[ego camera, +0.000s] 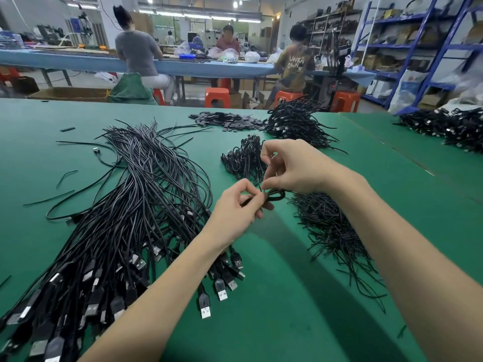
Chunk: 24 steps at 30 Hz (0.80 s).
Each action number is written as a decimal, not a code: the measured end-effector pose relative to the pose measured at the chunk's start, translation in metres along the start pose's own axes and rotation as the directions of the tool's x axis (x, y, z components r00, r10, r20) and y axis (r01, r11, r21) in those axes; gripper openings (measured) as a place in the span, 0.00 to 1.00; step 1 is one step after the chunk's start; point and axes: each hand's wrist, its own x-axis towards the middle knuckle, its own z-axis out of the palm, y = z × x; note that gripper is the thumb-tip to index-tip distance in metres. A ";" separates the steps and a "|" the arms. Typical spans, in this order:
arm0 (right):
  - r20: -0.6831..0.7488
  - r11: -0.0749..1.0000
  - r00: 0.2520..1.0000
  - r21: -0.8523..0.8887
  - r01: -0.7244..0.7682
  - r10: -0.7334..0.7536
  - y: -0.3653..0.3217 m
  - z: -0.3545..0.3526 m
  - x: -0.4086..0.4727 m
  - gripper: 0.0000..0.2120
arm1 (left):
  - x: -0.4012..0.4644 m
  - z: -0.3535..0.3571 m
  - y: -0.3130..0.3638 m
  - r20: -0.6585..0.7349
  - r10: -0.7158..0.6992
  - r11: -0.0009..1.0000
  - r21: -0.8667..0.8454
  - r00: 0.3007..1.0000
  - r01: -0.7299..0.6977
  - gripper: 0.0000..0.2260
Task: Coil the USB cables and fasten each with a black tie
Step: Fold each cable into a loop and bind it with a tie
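Both hands meet above the middle of the green counter [300, 322], working one small coiled cable [274, 195]. Left hand [236, 210] is closed, thumb and forefinger pinching the left end of the coil, other fingers curled under it. Right hand [290, 167] is partly closed: thumb and forefinger pinch down at the coil's top, where a thin black strand, probably the tie [260, 188], sticks up. It is too small to confirm. The remaining right fingers are lifted and curled loosely.

The coil sits off the counter, between the two hands, just in front of a small heap of bundled cables [244, 159].

Left of the hands: a big fan of loose uncoiled USB cables [136, 205], plugs [220, 292] toward the near edge, bare wire ends pointing away. The left forearm crosses over the plug end of this fan. A few stray cables lie apart on the far left.

Right of the hands: a spread pile of thin black ties [332, 231], partly under the right forearm.

Further back: a larger mound of coiled cables [295, 124], with a flat scatter of small dark pieces [227, 121] just left of it. Another heap of coiled cables [449, 126] sits on the adjoining counter at far right.

Background: people seated on orange stools [217, 96] at a long blue bench, with blue shelving [418, 48] on the right.
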 end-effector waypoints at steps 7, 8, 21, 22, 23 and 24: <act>-0.308 0.988 0.952 0.145 0.054 -0.007 0.003 0.036 -0.030 0.18 | 0.004 -0.001 -0.010 -0.096 -0.027 0.996 -0.090 0.995 0.018 0.04; -0.324 0.980 0.945 0.195 0.029 0.037 0.005 0.039 -0.033 0.17 | 0.004 -0.001 -0.011 -0.122 0.003 0.999 -0.045 0.992 -0.008 0.04; -0.307 0.897 0.879 0.371 -0.241 0.363 0.008 0.059 -0.037 0.03 | -0.005 0.001 -0.010 -0.167 0.492 0.784 0.512 0.855 -0.351 0.06; -0.329 0.890 0.866 0.388 -0.238 0.375 0.007 0.061 -0.036 0.03 | -0.005 0.001 -0.009 -0.176 0.500 0.781 0.515 0.848 -0.353 0.06; -0.356 0.890 0.854 0.394 -0.231 0.379 0.005 0.062 -0.035 0.03 | -0.006 0.001 -0.009 -0.184 0.507 0.778 0.518 0.842 -0.355 0.05; -0.383 0.893 0.844 0.392 -0.221 0.376 0.003 0.064 -0.035 0.03 | -0.006 0.001 -0.009 -0.190 0.515 0.772 0.527 0.836 -0.356 0.04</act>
